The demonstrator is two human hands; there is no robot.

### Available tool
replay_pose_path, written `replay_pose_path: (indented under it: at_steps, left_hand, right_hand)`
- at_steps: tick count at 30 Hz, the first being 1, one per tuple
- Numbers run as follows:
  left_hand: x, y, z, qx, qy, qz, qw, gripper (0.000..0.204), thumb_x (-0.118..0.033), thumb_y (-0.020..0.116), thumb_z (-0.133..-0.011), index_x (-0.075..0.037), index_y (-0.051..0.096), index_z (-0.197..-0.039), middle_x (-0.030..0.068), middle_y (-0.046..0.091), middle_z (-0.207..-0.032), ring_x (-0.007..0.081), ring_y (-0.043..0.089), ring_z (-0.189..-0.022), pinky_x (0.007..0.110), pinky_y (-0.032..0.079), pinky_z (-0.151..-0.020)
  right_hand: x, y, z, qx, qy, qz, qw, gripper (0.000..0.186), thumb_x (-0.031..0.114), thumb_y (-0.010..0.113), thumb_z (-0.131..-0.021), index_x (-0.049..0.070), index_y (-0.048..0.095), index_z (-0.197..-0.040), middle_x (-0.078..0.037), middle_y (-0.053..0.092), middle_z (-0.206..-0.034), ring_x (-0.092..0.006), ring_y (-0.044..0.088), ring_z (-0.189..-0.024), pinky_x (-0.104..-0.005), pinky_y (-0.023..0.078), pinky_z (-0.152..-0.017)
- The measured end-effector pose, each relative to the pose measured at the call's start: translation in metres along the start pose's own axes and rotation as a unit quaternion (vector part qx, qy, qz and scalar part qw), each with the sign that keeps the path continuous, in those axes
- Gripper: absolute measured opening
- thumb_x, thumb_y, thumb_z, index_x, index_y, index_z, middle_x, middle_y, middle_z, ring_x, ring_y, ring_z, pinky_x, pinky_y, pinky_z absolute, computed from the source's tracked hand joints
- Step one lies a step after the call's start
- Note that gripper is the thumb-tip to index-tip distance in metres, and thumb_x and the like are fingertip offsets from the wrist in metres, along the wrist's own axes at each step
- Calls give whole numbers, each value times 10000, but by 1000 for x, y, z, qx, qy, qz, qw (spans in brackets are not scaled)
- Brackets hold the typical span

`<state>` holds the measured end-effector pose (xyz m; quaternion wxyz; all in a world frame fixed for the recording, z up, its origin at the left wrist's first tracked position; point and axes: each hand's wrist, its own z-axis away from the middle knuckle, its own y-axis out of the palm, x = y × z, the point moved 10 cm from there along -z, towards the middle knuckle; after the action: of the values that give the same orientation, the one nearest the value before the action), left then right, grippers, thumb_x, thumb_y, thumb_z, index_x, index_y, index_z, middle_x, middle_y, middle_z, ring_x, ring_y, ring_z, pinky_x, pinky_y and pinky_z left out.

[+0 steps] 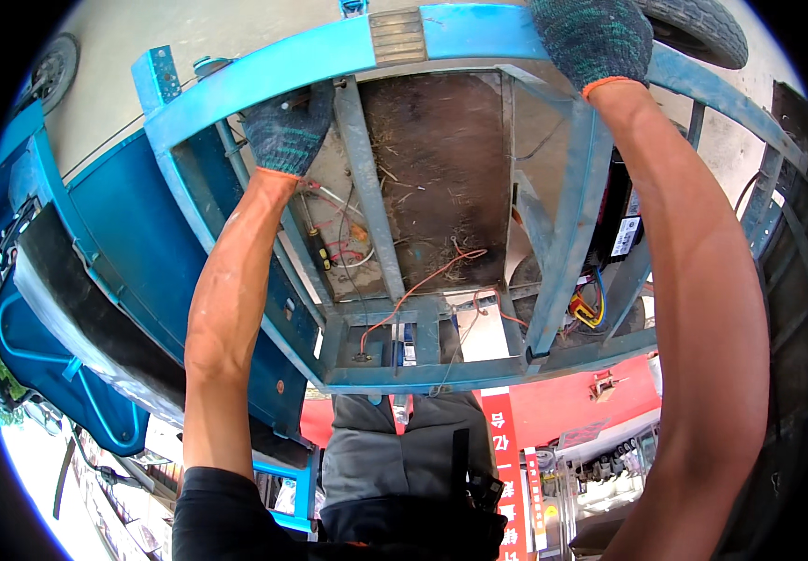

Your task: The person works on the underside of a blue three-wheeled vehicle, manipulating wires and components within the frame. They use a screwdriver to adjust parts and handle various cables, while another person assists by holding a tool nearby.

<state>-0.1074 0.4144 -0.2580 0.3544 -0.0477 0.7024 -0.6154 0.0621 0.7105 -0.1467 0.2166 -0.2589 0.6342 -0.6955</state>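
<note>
My left hand [286,133], in a dark green-speckled glove with an orange cuff, grips the blue metal frame [282,51] just under its curved top rail, left of centre. My right hand [594,45], gloved the same, wraps over that rail farther right. Inside the frame are a dirty brown panel [439,159], loose orange wires [413,291], a yellow-and-black screwdriver-like tool [320,247] at the left, and a black component [614,210] with a white label and coloured leads at the right. Some fingertips are hidden by the rail or the gloves' angle.
Blue body panels [119,234] stand at left, near a small wheel [55,70]. A tyre [699,35] lies beyond my right hand. A dark metal lattice [797,280] is at the right edge. Below are my trousered legs [367,449], red banners [568,402] and cluttered shelving [591,481].
</note>
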Motion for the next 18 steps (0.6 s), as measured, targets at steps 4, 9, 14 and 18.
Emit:
replay_pose_path:
  at_steps: [4, 9, 14, 18]
  left_hand:
    - [20, 7, 8, -11, -45, 52, 998, 255, -250, 727, -965, -23, 748, -1078, 162, 776, -942, 280, 741, -861, 400, 563, -753]
    - [4, 7, -1, 51, -19, 22, 998, 322, -308, 774, -926, -21, 739, -1066, 143, 774, -970, 252, 724, -905, 423, 543, -821]
    - [1, 2, 1, 75, -6, 26, 997, 293, -306, 796, -905, -32, 745, -997, 120, 768, -907, 253, 731, -822, 404, 564, -723]
    - [-17, -22, -9, 17, 13, 27, 999, 235, -252, 811, -899, -38, 761, -981, 121, 768, -860, 243, 748, -811, 382, 574, -695]
  right_hand:
    - [8, -8, 5, -61, -30, -28, 997, 463, 420, 504, -1009, 91, 762, -809, -203, 731, -825, -396, 711, -794, -521, 539, -790]
    - [11, -10, 2, -49, -33, -44, 997, 459, 416, 506, -1005, 93, 757, -796, -207, 730, -823, -399, 713, -803, -518, 542, -796]
    - [8, 3, 1, -1, -11, 22, 1000, 453, 409, 508, -1006, 85, 756, -808, -206, 736, -849, -405, 712, -819, -518, 543, -805]
    - [22, -26, 12, -104, -47, -83, 990, 423, 402, 523, -1007, 92, 763, -851, -203, 739, -869, -402, 712, -841, -513, 543, -816]
